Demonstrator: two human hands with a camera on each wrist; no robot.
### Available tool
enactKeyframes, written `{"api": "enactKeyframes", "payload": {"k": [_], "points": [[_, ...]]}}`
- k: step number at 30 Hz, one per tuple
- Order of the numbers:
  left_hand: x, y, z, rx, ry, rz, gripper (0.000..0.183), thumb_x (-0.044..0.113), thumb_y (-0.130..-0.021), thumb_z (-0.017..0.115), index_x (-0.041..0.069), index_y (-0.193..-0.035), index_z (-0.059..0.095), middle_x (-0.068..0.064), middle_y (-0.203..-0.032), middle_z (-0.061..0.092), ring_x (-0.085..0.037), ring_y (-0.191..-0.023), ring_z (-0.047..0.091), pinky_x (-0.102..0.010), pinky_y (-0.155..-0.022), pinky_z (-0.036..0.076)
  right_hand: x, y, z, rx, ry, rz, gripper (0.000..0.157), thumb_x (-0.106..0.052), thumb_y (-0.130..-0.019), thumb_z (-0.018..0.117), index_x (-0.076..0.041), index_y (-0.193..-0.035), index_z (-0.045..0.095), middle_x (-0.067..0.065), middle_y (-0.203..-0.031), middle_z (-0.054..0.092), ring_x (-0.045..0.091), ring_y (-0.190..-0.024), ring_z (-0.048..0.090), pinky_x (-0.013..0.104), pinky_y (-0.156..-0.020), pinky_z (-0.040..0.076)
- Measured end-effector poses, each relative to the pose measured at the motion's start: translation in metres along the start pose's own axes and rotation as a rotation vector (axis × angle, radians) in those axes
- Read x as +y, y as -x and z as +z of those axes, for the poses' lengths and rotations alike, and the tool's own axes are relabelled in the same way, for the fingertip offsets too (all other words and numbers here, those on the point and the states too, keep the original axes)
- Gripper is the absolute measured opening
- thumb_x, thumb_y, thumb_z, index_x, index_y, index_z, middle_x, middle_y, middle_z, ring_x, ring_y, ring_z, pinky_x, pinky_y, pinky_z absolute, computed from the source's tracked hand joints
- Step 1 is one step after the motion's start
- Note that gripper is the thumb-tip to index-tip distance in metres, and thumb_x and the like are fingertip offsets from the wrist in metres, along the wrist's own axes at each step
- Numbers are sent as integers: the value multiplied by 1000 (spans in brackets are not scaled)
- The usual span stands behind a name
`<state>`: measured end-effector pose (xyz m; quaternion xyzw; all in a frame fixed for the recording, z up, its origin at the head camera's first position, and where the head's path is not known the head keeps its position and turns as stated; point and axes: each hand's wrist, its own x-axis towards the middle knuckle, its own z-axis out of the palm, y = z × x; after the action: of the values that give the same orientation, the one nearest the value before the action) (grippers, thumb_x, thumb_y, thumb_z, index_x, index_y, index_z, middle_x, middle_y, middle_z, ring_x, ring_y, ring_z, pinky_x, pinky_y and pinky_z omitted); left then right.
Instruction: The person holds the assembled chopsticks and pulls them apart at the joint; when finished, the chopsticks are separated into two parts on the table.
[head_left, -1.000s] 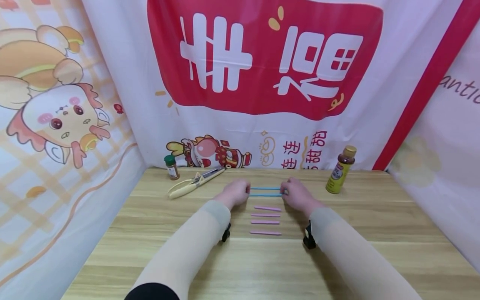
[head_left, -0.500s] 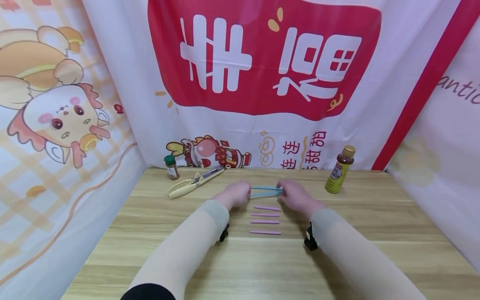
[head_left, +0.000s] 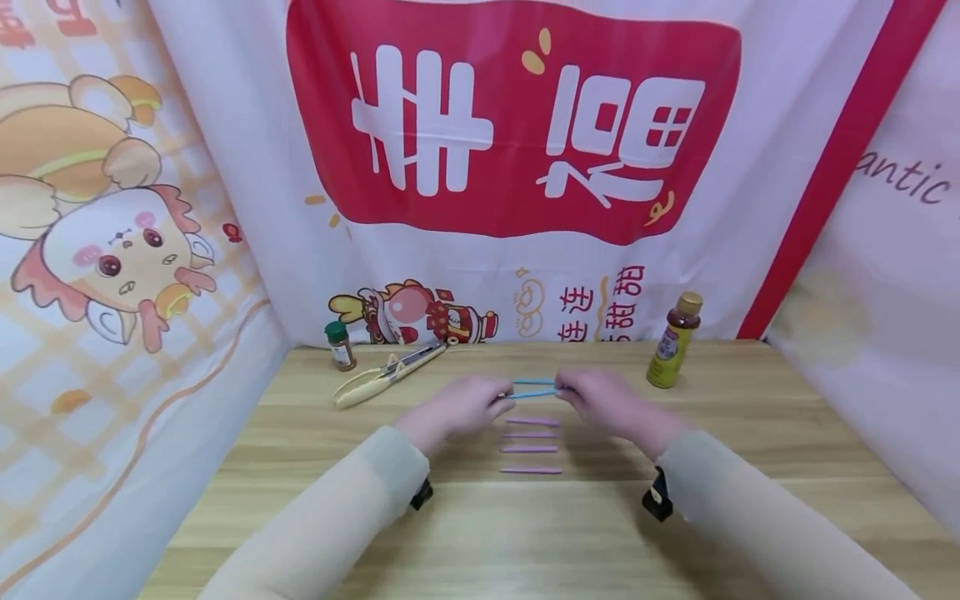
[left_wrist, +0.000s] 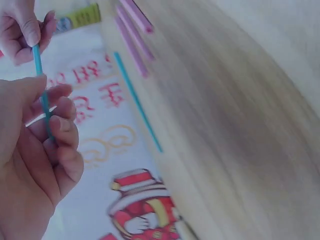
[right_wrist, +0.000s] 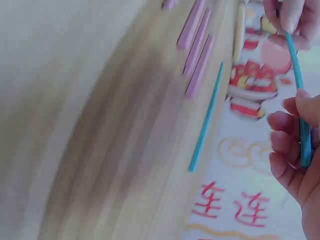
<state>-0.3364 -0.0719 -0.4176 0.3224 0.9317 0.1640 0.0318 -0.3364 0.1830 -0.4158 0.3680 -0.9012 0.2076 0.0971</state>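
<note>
A thin blue stick (head_left: 534, 394) is held up level between my two hands. My left hand (head_left: 467, 403) pinches its left end between thumb and fingers; my right hand (head_left: 603, 402) does the same at the right end. In the left wrist view the held stick (left_wrist: 38, 62) runs across my left hand's curled fingers. A second blue stick (right_wrist: 206, 120) lies on the table just beyond, behind the held one in the head view. Nearer to me, several purple sticks (head_left: 531, 449) lie roughly parallel in a column between my forearms.
Yellow-handled tongs (head_left: 386, 377) lie at the back left, by a small green-capped spice jar (head_left: 341, 347). A yellow-labelled bottle (head_left: 673, 342) stands at the back right. Printed cloth (head_left: 480, 250) hangs along the wooden table's (head_left: 480, 533) back edge.
Both hands have lifted one blue stick and drawn it slightly toward me, while the other blue stick stays on the table. The head view has tilted up a little.
</note>
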Motion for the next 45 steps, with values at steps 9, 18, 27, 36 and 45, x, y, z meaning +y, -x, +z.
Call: {"api": "enactKeyframes", "payload": {"k": [9,18,27,36,45], "points": [[34,31,-13,18,-18,163,22,26,-105,48,21,-84,51,8,-67,49,-9,-63,51,-27,-64,47,-35,30,-11,-9,-5,-122,11,-13,-98,62,-19,-90,62,-16,-72,52,3,-61,48,27,-60,46],[39,47,-22,55,48,157,23,22,-105,49,19,-82,49,7,-66,46,-9,-58,44,-27,-57,44,-34,50,-30,75,-20,-89,8,-10,-98,62,-17,-94,66,-14,-80,61,3,-68,57,27,-64,52],[7,57,-24,132,39,50,19,28,-104,51,24,-86,55,8,-68,51,-10,-61,49,-30,-64,46,15,84,-57,107,13,144,7,-15,-99,61,-16,-97,68,-9,-84,63,12,-76,59,40,-69,52],[64,21,2,-79,-9,103,20,8,-99,56,12,-118,61,2,-99,65,-13,-91,63,-30,-83,51,44,88,-54,-11,-92,232,16,4,-96,55,-5,-102,67,2,-84,64,21,-77,61,42,-68,53],[110,-18,39,-93,-100,162,25,19,-95,66,19,-72,57,10,-65,51,-8,-58,48,-23,-55,40,55,79,-20,-88,-126,321,6,-12,-92,70,-12,-86,69,-3,-79,58,14,-72,53,34,-65,46]]}}
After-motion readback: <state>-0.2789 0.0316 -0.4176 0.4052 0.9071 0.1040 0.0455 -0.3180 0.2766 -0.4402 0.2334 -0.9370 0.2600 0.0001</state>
